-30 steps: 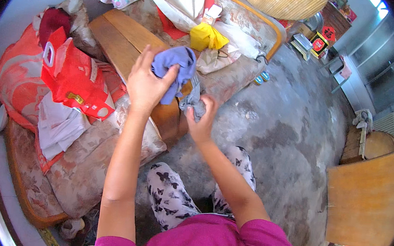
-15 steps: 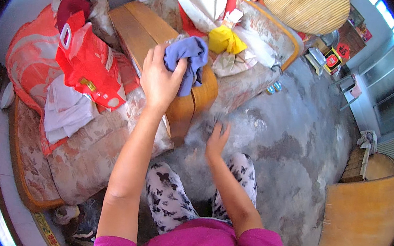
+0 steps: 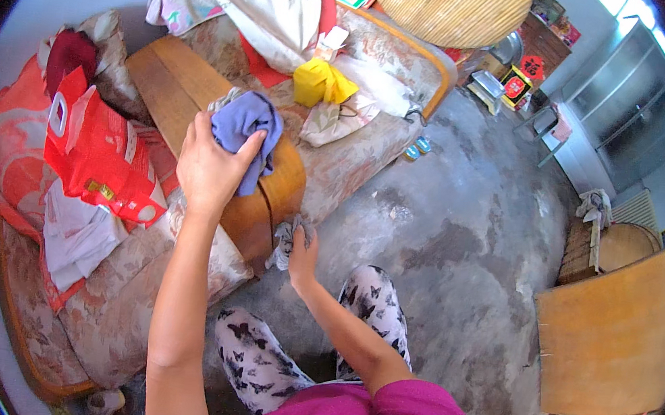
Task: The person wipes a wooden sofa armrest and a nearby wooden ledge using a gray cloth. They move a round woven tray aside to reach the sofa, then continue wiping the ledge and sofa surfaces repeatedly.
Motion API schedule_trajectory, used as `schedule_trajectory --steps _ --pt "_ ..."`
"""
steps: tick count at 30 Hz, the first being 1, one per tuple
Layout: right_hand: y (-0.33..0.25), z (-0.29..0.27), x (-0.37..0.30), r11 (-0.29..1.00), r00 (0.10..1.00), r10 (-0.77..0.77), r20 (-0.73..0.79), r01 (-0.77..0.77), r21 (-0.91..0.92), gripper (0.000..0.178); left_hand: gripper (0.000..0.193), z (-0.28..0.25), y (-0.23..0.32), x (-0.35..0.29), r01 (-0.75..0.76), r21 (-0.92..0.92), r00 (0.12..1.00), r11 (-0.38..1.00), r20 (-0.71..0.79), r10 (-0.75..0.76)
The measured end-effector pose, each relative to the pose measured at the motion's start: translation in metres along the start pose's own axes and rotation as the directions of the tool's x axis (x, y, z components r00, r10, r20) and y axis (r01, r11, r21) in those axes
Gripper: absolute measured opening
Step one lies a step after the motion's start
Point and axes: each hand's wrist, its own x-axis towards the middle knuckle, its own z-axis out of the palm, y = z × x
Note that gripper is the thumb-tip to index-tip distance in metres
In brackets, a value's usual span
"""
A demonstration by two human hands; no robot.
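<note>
My left hand (image 3: 211,169) is closed round a bunched blue-purple cloth (image 3: 246,124) over the brown wooden panel (image 3: 174,77). A small greyish-white bit of fabric shows behind that cloth; what it belongs to I cannot tell. The panel rests on a floral sofa (image 3: 134,284), and its rounded end faces me. Lower and to the right, my right hand (image 3: 304,260) grips a crumpled grey cloth (image 3: 285,241) at the lower edge of that rounded end. Whether this cloth touches the wood is hard to make out.
Left on the sofa are a red bag (image 3: 103,151) and folded white cloth (image 3: 82,234). Beyond the panel lie a yellow bag (image 3: 321,83) and a draped white sheet (image 3: 260,5). Slippers (image 3: 417,148) sit on the grey floor (image 3: 460,302). A wooden board (image 3: 611,334) stands at right.
The view has swung, so the room appears shifted left. My right hand, blurred and lower over the floor before, is now close against the panel's rounded end with the grey cloth. My left hand keeps its cloth.
</note>
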Motion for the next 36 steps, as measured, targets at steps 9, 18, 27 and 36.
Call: schedule_trajectory --steps 9,18,27,36 --pt "-0.095 0.074 -0.020 0.446 0.517 -0.811 0.274 0.849 -0.283 0.049 0.063 0.000 -0.010 -0.002 -0.005 -0.038 1.000 0.999 -0.018 0.004" --pt "0.013 -0.016 -0.010 0.910 0.974 -0.156 -0.164 0.077 -0.408 0.047 0.064 0.010 -0.017 0.000 -0.004 -0.089 1.000 0.996 0.030 0.007" --pt "-0.139 0.075 0.037 0.479 0.529 -0.839 0.126 0.829 -0.287 0.046 0.062 0.008 -0.021 0.000 0.037 -0.078 0.998 0.996 0.053 -0.032" --pt "0.007 -0.003 0.011 0.804 0.982 -0.171 -0.083 0.090 -0.587 0.054 0.061 0.011 -0.016 -0.002 0.017 -0.048 1.000 0.999 0.010 -0.016"
